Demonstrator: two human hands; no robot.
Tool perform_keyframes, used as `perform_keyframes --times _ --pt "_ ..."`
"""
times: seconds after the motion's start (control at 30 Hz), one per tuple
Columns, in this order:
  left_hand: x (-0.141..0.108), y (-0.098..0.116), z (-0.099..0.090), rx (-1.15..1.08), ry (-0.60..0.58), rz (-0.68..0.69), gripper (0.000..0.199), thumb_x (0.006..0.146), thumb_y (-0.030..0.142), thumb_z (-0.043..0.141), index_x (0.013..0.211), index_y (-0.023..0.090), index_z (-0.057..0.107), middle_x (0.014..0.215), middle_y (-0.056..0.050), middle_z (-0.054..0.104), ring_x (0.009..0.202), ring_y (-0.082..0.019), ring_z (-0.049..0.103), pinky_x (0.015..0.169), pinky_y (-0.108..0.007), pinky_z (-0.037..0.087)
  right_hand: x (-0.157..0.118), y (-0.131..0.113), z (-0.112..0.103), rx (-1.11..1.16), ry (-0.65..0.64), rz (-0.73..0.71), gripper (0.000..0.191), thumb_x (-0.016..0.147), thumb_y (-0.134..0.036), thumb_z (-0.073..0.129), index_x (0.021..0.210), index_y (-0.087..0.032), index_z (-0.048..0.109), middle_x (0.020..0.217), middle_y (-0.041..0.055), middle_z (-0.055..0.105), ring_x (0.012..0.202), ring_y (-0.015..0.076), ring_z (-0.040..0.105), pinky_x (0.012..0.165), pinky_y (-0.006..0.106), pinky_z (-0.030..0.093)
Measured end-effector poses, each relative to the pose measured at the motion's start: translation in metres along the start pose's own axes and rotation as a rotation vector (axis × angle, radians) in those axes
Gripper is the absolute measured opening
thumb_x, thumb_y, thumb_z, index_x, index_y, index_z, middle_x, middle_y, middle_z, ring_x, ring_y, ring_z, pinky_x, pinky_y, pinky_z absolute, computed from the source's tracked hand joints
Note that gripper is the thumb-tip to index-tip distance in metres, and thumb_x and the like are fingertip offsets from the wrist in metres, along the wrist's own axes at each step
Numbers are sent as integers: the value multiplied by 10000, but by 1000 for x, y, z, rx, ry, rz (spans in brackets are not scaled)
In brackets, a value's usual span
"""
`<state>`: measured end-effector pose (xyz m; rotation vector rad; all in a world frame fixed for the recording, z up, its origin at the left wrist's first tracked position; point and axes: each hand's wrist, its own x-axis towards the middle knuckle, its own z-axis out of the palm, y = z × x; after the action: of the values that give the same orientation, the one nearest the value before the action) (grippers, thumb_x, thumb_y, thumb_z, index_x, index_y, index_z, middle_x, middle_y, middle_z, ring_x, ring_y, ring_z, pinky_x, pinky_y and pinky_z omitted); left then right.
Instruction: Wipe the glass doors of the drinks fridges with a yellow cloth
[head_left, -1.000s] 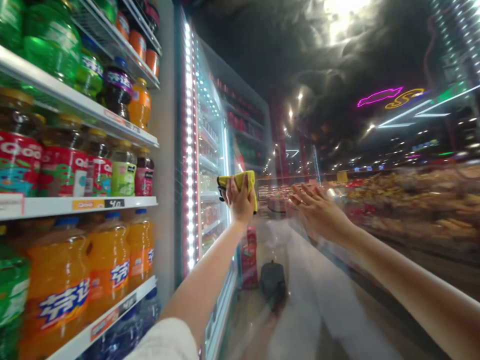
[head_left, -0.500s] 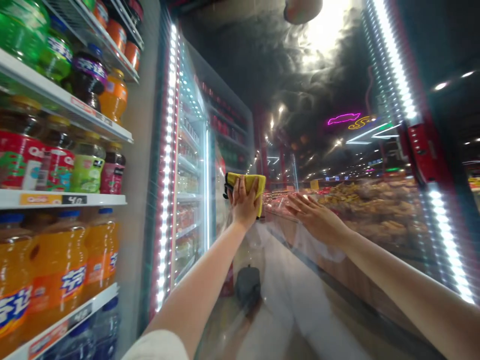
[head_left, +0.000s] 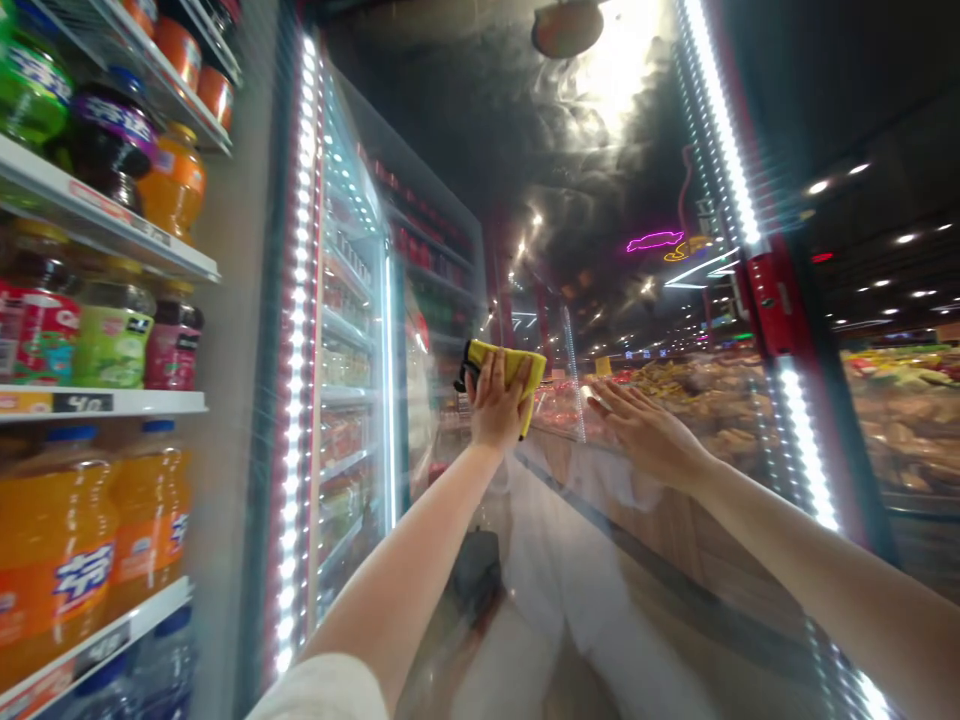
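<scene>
My left hand [head_left: 498,410] presses a folded yellow cloth [head_left: 529,372] with black edging against the glass door [head_left: 480,290], fingers laid over the cloth. To its right, my right hand [head_left: 652,432] is open with nothing in it, its fingers stretched out toward the glass. Whether the right palm touches the glass I cannot tell. A smeary bright patch shows high on the pane, and reflections overlie much of it.
At left, cooler shelves [head_left: 105,400] hold bottled drinks, among them orange soda bottles [head_left: 56,540]. Lit LED strips [head_left: 296,350] run along the door frame, with a red handle piece [head_left: 772,300] at right. Piled produce [head_left: 907,420] lies beyond the door.
My left hand and the cloth have shifted slightly right across the glass. The view has turned right, so the shelves and door frame sit farther left. My right hand stays open.
</scene>
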<state>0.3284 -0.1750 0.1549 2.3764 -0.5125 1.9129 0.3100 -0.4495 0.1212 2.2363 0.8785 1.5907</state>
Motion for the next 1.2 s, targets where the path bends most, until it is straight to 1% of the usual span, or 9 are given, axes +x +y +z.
perform_keyframes --times 0.13,0.37,0.47,0.6,0.83,0.93,1.03,1.13,1.2 --pt "-35 5 0 -62 -184 349 593 973 352 583 1539 428 425 1670 -9 368 1547 -280 318 1294 -554 123 -14 8 -6 -11 -22 24 567 963 -46 413 1520 -123 476 1642 150 370 1532 277 339 1228 523 361" --pt "29 53 12 -70 38 -143 578 988 357 526 1558 357 427 1696 -50 304 1582 -359 188 1263 -668 83 -20 22 -20 -55 11 112 545 998 -125 438 1543 -136 452 1626 148 401 1523 309 351 1214 528 388" --pt "12 78 22 -117 -1 57 584 981 339 538 1553 374 427 1691 -48 318 1573 -328 236 1272 -638 79 -34 26 -20 -58 5 137 545 994 -95 406 1537 -113 456 1630 157 390 1532 303 333 1210 515 399" --pt "-15 76 22 -160 -121 382 585 966 323 583 1527 420 450 1670 -17 368 1559 -287 287 1290 -579 82 -55 32 -18 -38 -12 162 527 1000 -80 377 1518 -91 475 1620 168 408 1542 308 303 1218 514 389" --pt "53 114 30 -91 44 -3 539 1004 342 521 1535 394 449 1688 -57 322 1586 -355 180 1247 -704 102 -64 42 -23 -21 -12 247 518 986 -76 400 1489 -116 520 1629 143 396 1530 322 330 1208 541 403" --pt "45 125 39 -81 4 232 565 981 316 574 1528 402 456 1683 -68 333 1574 -348 230 1250 -670 181 -73 49 -25 -26 20 261 527 971 -73 417 1480 -145 536 1635 121 393 1539 303 315 1221 530 387" --pt "28 104 39 -64 -59 533 546 969 333 613 1498 405 498 1667 -44 373 1563 -308 279 1280 -594 174 -85 61 -27 -23 28 258 562 945 -55 430 1481 -184 540 1632 97 405 1540 298 312 1220 538 384" --pt "45 92 35 -36 -2 381 474 976 366 603 1448 400 566 1680 -35 343 1571 -339 250 1283 -627 117 -91 76 -32 -26 24 266 577 925 -49 440 1473 -193 550 1626 95 414 1532 308 330 1205 546 400" --pt "72 106 35 -43 44 208 461 981 350 593 1440 390 579 1694 -47 309 1570 -363 241 1267 -664 136 -91 84 -36 -29 37 290 575 918 -47 441 1462 -191 560 1622 101 422 1532 311 332 1199 556 404"
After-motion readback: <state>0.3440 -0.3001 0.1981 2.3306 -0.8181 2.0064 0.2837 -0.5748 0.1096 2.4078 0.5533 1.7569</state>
